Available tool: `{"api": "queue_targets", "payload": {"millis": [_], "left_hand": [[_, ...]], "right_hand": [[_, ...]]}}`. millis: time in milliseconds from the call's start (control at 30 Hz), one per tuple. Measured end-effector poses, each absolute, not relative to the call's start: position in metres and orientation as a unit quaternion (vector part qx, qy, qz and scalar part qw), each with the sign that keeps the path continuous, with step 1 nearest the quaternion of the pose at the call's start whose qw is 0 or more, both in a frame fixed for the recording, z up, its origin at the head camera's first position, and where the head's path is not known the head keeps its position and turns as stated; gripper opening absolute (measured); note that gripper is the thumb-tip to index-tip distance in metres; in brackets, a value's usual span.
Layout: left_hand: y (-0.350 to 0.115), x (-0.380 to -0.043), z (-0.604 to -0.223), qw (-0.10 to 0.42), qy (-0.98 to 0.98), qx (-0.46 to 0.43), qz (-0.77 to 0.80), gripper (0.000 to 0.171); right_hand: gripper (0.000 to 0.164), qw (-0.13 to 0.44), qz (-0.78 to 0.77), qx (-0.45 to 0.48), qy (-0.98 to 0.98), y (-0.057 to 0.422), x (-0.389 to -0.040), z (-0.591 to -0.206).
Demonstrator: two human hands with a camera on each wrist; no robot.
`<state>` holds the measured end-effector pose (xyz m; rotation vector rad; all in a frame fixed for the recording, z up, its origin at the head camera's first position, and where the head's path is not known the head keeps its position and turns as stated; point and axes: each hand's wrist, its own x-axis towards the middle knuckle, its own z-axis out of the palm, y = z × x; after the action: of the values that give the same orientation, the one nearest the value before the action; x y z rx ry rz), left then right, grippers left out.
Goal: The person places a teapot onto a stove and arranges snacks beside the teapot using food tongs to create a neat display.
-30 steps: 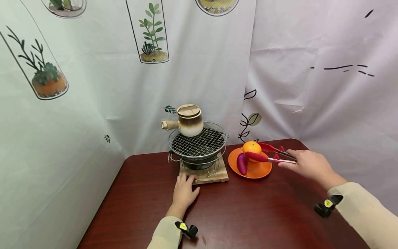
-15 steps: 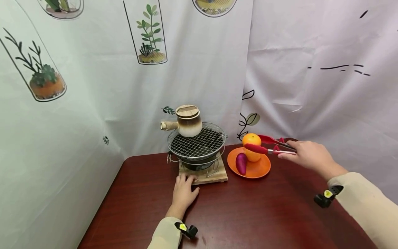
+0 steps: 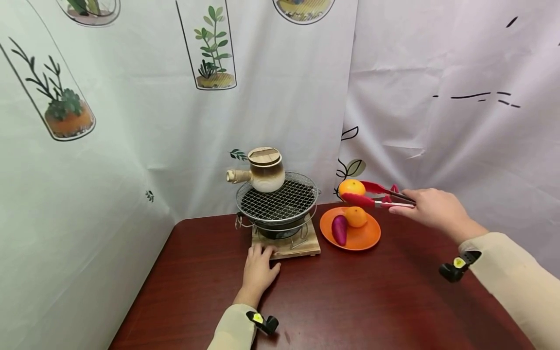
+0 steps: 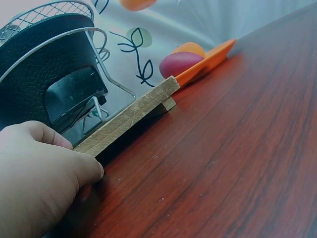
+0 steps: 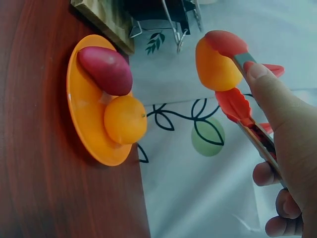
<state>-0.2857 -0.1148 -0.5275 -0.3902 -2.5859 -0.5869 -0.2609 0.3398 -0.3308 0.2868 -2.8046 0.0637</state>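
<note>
The place looked like a cloth-draped corner, its wider setting unclear: pale fabric (image 3: 284, 107) printed with plants (image 3: 213, 47) (creased in spots) hung behind a dark red surface (image 3: 341, 296), where a round grill (image 3: 284, 201) and a lidded pot (image 3: 268, 179) lent a kitchen look.

Legible text, brands, numbers: none, in the head view or either wrist view. Left yellow patch (image 3: 258, 318) and right yellow patch (image 3: 459, 263), one on each black wrist device: too small to make out any marking. Wall cloth (image 3: 297, 121): bears printed black strokes (image 3: 470, 96) and plant drawings (image 3: 215, 53); these form no readable letters or figures.
</note>
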Motion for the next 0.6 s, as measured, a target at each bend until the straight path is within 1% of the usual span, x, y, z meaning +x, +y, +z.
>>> {"api": "queue_targets", "payload": {"millis": [233,400,600], "left_hand": [[-0.115,-0.285,-0.527,0.24,-0.937,-0.145,-0.21,0.036],[-0.115,-0.283,-0.525,0.234,-0.939,-0.143,-0.207,0.036],[-0.114,-0.282,-0.524,0.236,-0.939,-0.141,-0.208,0.036]], "right_hand": [[0.083,0.158,0.02,0.097,-0.982,0.333,-0.265,-0.323],[0.085,0.157,0.02,0.096,-0.983,0.33,-0.269,-0.32],[0.084,0.15,0.012,0.099,-0.984,0.325,-0.273,-0.316]]}}
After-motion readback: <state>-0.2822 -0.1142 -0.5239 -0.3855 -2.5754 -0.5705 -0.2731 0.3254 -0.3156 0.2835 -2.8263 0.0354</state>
